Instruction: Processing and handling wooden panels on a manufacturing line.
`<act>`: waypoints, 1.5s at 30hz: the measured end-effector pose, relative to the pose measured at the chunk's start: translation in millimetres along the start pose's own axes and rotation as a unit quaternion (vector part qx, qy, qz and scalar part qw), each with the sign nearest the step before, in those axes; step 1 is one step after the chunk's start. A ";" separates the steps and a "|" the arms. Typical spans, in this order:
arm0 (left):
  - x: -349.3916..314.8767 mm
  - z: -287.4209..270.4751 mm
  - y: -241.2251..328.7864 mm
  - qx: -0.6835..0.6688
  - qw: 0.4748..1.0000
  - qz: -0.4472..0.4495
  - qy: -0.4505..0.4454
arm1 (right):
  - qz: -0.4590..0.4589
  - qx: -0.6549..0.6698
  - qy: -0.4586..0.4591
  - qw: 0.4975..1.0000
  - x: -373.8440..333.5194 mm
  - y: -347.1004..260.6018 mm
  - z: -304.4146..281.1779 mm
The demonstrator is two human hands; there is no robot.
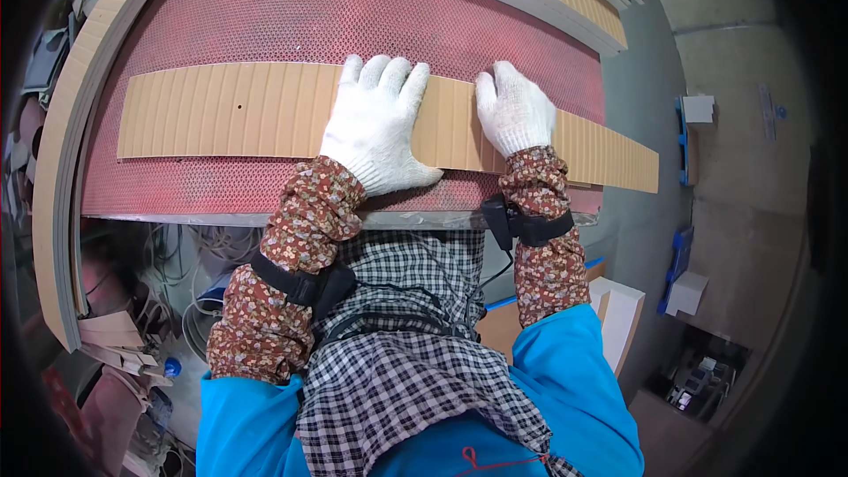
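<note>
A long tan grooved board (283, 113) lies across a red textured mat (353, 18) on the bench. One small dark hole or spot shows near its left end, and its right end reaches past the mat. My left hand (375, 128), in a white knit glove, rests flat on the board with fingers spread and the thumb over the near edge. Farther right, my right hand (517, 108), gloved alike, is on the board with its fingers curled in. Whatever those fingers may hold is hidden.
Stacked grooved boards (115, 53) stand along the left side, and more boards (539, 0) lie at the far edge. Scraps and tangled cords (168, 274) are at the lower left. Blue pallets with white boxes (687, 293) stand on the floor to the right.
</note>
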State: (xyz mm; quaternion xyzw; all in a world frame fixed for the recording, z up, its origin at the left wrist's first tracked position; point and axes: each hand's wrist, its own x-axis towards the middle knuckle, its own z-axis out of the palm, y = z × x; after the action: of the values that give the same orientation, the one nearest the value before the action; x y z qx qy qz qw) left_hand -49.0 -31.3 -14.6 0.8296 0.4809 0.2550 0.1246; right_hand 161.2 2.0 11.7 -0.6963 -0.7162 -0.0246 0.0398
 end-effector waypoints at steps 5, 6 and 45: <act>-0.7 2.6 -0.2 0.015 0.998 0.022 0.065 | 0.012 0.032 0.008 0.999 -48.6 -4.9 -5.7; -0.6 3.5 -0.4 0.013 0.998 0.021 0.065 | -0.002 0.041 0.026 0.999 -64.9 -5.0 -7.7; -1.8 6.7 -2.2 -0.003 0.999 0.011 0.044 | 0.042 0.102 0.027 0.994 -138.1 -20.4 -12.9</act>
State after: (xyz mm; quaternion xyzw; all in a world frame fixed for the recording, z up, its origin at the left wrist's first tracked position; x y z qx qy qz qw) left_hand -47.8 -31.5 -21.8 0.8222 0.4763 0.2939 0.1034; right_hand 144.9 -137.3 12.3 -0.7169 -0.6840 0.0315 0.1312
